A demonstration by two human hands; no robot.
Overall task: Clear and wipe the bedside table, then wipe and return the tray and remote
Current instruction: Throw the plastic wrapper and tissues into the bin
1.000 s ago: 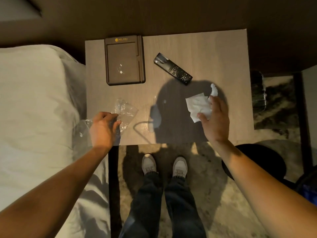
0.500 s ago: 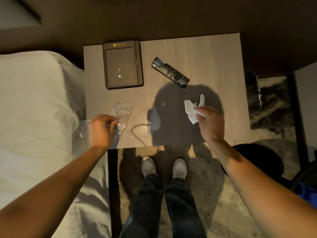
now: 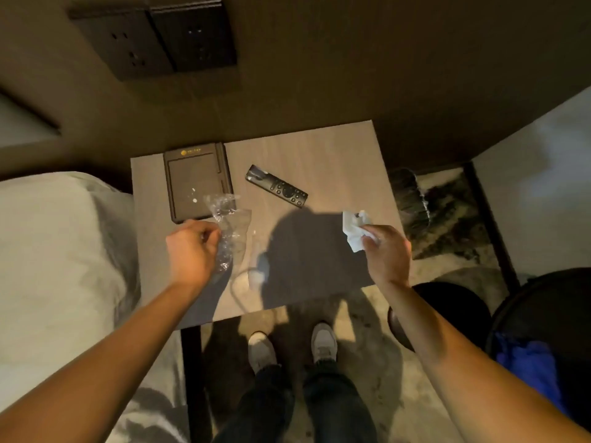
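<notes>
The light wooden bedside table (image 3: 335,155) fills the middle of the view. A dark brown tray (image 3: 196,174) with a few white crumbs lies at its back left. A black remote (image 3: 276,186) lies at a slant to the right of the tray. My left hand (image 3: 192,254) pinches a crumpled clear plastic wrapper (image 3: 228,228), lifted over the table's left half near the tray's front edge. My right hand (image 3: 385,251) holds a crumpled white tissue (image 3: 353,228) above the table's right side.
A bed with white bedding (image 3: 57,266) lies along the left. A dark round bin (image 3: 447,311) stands on the floor at the right, with a second dark round container holding blue cloth (image 3: 531,366) beside it. A black socket panel (image 3: 156,39) is on the wall behind.
Both hands have lifted off the table with what they hold. The left hand carried the wrapper up and rightward toward the tray; the right hand bunched up the tissue. The camera tilted up.
</notes>
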